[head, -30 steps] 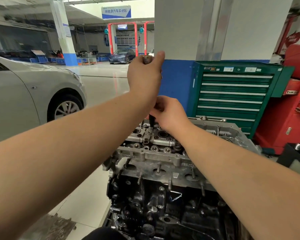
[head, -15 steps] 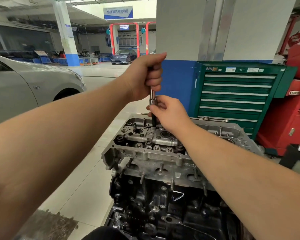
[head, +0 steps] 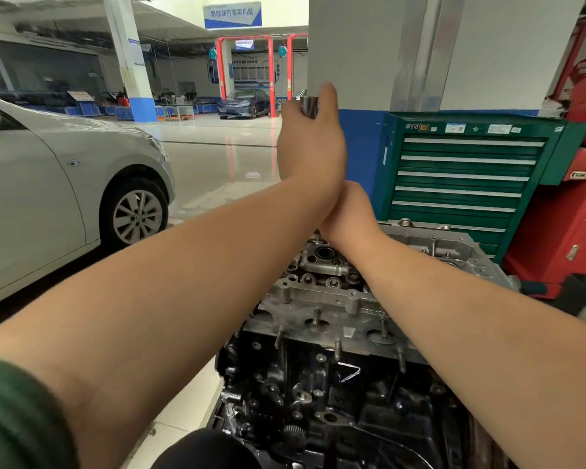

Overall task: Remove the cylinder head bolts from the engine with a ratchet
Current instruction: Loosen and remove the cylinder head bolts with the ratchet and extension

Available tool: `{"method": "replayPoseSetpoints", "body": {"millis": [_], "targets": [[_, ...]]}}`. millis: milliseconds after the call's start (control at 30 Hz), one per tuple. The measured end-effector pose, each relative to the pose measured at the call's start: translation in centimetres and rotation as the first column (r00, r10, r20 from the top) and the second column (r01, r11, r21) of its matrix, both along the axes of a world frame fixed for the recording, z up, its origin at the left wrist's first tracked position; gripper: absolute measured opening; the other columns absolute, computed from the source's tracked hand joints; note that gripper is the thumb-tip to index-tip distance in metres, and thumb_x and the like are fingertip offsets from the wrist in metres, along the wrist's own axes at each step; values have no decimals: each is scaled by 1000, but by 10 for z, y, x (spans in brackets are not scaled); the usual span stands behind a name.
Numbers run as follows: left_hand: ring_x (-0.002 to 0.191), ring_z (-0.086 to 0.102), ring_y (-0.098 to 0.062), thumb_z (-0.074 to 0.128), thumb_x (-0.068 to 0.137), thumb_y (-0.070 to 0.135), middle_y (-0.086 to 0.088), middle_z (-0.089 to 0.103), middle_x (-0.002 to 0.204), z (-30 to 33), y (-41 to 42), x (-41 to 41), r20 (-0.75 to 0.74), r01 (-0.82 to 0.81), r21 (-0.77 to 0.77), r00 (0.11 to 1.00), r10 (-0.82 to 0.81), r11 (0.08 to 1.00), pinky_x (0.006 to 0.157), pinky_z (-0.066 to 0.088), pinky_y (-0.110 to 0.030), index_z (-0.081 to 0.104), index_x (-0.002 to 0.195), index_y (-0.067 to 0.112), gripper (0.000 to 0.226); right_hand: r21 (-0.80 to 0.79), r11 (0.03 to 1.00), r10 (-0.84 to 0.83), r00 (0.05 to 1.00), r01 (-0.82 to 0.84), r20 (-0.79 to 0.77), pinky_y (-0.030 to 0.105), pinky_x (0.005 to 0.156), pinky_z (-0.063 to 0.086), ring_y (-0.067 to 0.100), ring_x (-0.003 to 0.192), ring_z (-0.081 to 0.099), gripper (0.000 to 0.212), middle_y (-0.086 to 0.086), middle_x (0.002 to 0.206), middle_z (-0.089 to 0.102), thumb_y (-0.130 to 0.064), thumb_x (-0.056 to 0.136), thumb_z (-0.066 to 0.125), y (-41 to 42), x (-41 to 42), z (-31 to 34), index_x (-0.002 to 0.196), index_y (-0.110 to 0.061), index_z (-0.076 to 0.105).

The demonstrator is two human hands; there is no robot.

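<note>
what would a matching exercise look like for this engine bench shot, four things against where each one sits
Things:
1. left hand
2. right hand
3. tool chest
4. silver car

Places:
A. far left of the view
B. raised, gripping the tool's metal top end
C. behind the engine, on the right
D. low, just above the cylinder head

Pairs: 1-B, 2-D, 3-C, 4-A

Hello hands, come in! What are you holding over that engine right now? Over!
Left hand raised, gripping the ratchet's metal top end. Right hand low over cylinder head, grip hidden behind left wrist. Nothing blocking.
</note>
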State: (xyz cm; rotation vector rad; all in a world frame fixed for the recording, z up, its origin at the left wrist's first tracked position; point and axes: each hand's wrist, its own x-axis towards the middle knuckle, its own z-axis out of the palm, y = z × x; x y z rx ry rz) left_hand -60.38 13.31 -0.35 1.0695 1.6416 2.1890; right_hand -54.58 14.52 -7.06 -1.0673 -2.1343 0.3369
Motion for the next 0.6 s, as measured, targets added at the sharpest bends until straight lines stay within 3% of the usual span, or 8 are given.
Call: {"method": "replayPoseSetpoints", "body": {"millis": [133, 200, 267, 367, 433, 500, 567, 600], "targets": [[65, 52, -10, 50, 96, 64, 9, 57, 71, 8, 7, -7, -67, 27, -37, 997, -29, 999, 58, 32, -31, 52, 72, 23, 48, -60, 998, 24, 984, -35, -178, 30, 51, 25, 13, 52, 31, 36, -4, 47, 46, -13, 89, 52, 0, -2, -1, 56, -23, 42], [59, 39, -22, 55, 93, 50, 4, 45, 63, 14, 8, -11, -8, 94, -58, 996, -94, 994, 60, 31, -32, 46, 69, 14, 44, -115, 988, 64, 953, -102, -295, 30, 53, 31, 6, 49, 40, 35, -14, 47, 54, -22, 91, 58, -2, -2, -3, 57, -25, 51], [56, 26, -24, 56, 87, 44, 1, 31, 59, 17, 6, -21, 88, 266, -93, 962, -258, 960, 55, 26, -33, 40, 65, 19, 37, -129, 978, 112, 933, -164, -342, 33, 62, 44, -1, 59, 57, 24, -20, 59, 65, -26, 94, 61, -3, -2, -4, 70, -25, 64], [46, 12, -18, 51, 93, 46, 5, 18, 52, 18, -4, -49, 163, 699, -138, 715, -680, 702, 47, 16, -26, 34, 60, 24, 43, -204, 941, 165, 894, -269, -416, 44, 88, 57, 7, 81, 75, 8, -3, 88, 78, -20, 97, 65, -3, -4, -6, 97, -14, 71], [46, 10, -16, 46, 98, 48, 5, 16, 51, 18, -11, -63, 188, 801, -121, 599, -779, 586, 48, 13, -28, 35, 64, 22, 45, -200, 939, 188, 907, -278, -376, 46, 90, 58, 4, 79, 75, 7, 1, 89, 79, -15, 96, 66, -3, -4, -8, 98, -10, 71], [46, 19, -17, 48, 102, 51, 2, 25, 51, 18, -14, -59, 202, 752, -93, 656, -727, 653, 50, 21, -29, 42, 69, 19, 46, -226, 932, 180, 902, -284, -392, 49, 87, 60, 10, 79, 76, 5, 3, 87, 79, -11, 95, 66, -3, -4, -7, 96, -9, 71], [49, 39, -21, 58, 101, 52, -4, 43, 56, 13, -14, -45, 163, 530, -60, 841, -516, 846, 54, 36, -30, 56, 86, 10, 45, -246, 920, 177, 882, -306, -437, 49, 86, 61, 15, 79, 77, 4, 6, 86, 78, -7, 94, 66, -2, -3, -6, 93, -8, 70], [51, 46, -21, 63, 100, 50, -6, 49, 60, 11, -13, -39, 137, 375, -13, 919, -370, 927, 56, 41, -32, 61, 97, 4, 45, -229, 926, 179, 883, -300, -434, 41, 83, 62, 11, 77, 76, 6, 1, 82, 78, -7, 93, 66, -1, -3, -6, 90, -11, 70]]}}
